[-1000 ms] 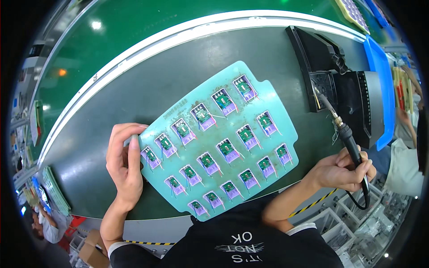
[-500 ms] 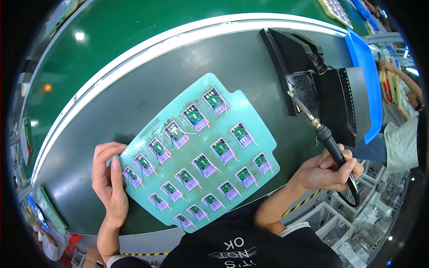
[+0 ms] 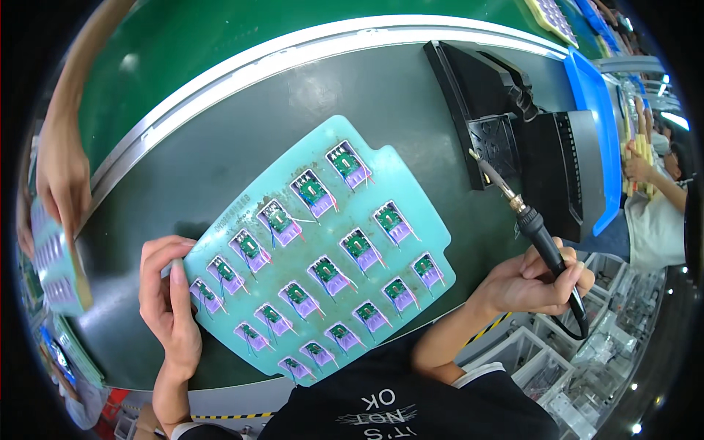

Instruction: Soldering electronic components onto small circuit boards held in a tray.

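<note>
Dark green tabletop (image 3: 198, 176) spreads ahead of both hands, bordered farther out by a white rail (image 3: 293, 45); what is new is a co-worker's hand (image 3: 66, 165), absent a moment ago, out beyond the left grip with a second tray (image 3: 77, 275) of purple pieces; it stays apart from everything this person holds, so the work in hand looks undisturbed.

The left hand (image 3: 169, 315) pinches the left end of a teal tray (image 3: 396, 182), thumb on top; the tray extends rightward from this grip, between the two hands, bearing rows of purple housings (image 3: 357, 178) with green circuit boards (image 3: 312, 192) and thin wires; it shows slightly farther left than a moment ago, though a head turn may explain that.

The right hand (image 3: 532, 282) wraps its fingers round the handle of a soldering iron (image 3: 539, 231); the tip points forward and left of this grip, over a black holder (image 3: 497, 139), and I cannot tell whether they touch; it is well apart from the boards, so no soldering seems under way; a black slotted box (image 3: 543, 161) and a blue tray (image 3: 607, 169) stand ahead of the right grip.
</note>
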The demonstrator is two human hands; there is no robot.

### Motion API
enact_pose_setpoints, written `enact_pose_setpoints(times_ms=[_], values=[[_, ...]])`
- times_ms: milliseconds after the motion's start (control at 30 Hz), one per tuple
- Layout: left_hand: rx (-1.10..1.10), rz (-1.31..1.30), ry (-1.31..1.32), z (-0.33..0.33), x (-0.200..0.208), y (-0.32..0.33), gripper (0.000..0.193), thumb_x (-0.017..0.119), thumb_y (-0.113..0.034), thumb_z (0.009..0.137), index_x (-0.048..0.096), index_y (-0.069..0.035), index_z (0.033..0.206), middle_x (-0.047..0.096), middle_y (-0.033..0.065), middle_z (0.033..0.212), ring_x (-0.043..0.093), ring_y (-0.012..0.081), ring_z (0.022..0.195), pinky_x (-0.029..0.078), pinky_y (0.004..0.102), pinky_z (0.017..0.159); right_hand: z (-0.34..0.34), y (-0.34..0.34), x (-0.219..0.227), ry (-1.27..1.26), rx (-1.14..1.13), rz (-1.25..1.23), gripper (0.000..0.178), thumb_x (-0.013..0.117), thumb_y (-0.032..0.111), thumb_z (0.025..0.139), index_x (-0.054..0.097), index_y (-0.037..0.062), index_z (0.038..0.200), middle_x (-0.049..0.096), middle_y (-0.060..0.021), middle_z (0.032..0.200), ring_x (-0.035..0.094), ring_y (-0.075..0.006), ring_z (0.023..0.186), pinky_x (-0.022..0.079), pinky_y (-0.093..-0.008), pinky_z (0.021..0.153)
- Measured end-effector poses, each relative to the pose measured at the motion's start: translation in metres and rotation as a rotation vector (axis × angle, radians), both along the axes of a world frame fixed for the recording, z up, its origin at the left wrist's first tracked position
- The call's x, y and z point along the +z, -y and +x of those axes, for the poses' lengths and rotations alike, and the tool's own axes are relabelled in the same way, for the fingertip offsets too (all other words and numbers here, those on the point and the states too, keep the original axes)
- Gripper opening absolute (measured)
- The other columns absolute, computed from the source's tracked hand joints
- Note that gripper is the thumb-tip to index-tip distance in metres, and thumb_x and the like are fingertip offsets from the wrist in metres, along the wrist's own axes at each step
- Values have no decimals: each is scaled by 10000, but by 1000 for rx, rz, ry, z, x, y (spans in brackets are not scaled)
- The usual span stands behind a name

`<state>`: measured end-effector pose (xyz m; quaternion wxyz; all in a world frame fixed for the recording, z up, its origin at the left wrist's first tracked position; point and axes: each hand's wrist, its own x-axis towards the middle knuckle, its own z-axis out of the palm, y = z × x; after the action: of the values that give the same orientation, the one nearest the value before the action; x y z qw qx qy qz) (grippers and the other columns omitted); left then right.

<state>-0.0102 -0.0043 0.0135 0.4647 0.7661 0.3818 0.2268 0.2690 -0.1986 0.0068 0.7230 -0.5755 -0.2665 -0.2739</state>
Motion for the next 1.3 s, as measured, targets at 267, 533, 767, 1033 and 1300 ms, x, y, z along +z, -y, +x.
enact_pose_setpoints(times_ms=[267,533,767,1033,1300], values=[[-59,123,-4,-3,0,-2,189,400,-18,918,510,35,1063,476,129,1063,470,104,831,369,187,642,-3,-2,1,3,4,-9,208,426,124,880,412,39,690,354,-16,443,283,-60,343,235,-178,340],[-36,78,13,0,-5,2,177,401,-43,929,511,26,1050,481,101,1065,449,67,759,344,179,596,-5,-2,1,9,5,-3,205,420,143,885,409,74,693,303,19,435,239,-51,365,223,-177,374],[-11,57,34,1,-3,1,171,408,-57,932,525,15,1034,494,89,1041,419,51,703,312,181,548,-6,-7,5,24,30,2,215,409,137,879,354,100,675,304,17,443,240,-48,366,220,-176,359],[10,-2,33,3,0,2,169,412,-51,921,535,8,1022,504,87,1018,409,50,660,302,187,517,-16,-23,29,204,389,-81,158,431,114,867,373,38,741,341,-18,453,311,-98,326,242,-224,342],[-23,21,16,3,1,-2,178,402,-51,918,530,16,1023,507,104,1002,406,57,631,295,193,499,-26,-39,34,149,510,-400,309,518,357,908,392,77,869,419,-16,495,427,-139,342,323,-257,360]])
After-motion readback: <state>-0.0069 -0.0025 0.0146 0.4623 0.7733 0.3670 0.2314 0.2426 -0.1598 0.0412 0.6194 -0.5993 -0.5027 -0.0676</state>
